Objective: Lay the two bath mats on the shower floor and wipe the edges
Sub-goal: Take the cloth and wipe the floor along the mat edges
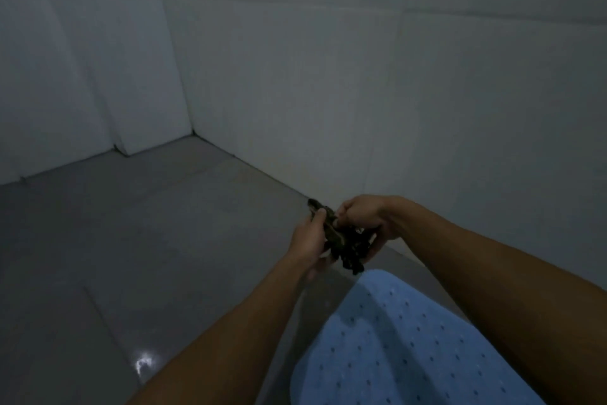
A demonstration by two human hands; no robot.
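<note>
A light blue bath mat [404,345] with rows of small holes lies on the grey shower floor [131,240] at the lower right, close to the right wall. Above its far end both hands hold a dark, crumpled cloth [348,245]. My left hand [310,239] grips the cloth's left side and my right hand [363,217] grips it from above and the right. Only one mat is in view. The room is dim.
White tiled walls [328,76] meet in a corner at the back, with a boxed-out section [147,76] on the left. The grey floor tiles stretch left of the mat, with a small bright reflection [143,363] near the bottom.
</note>
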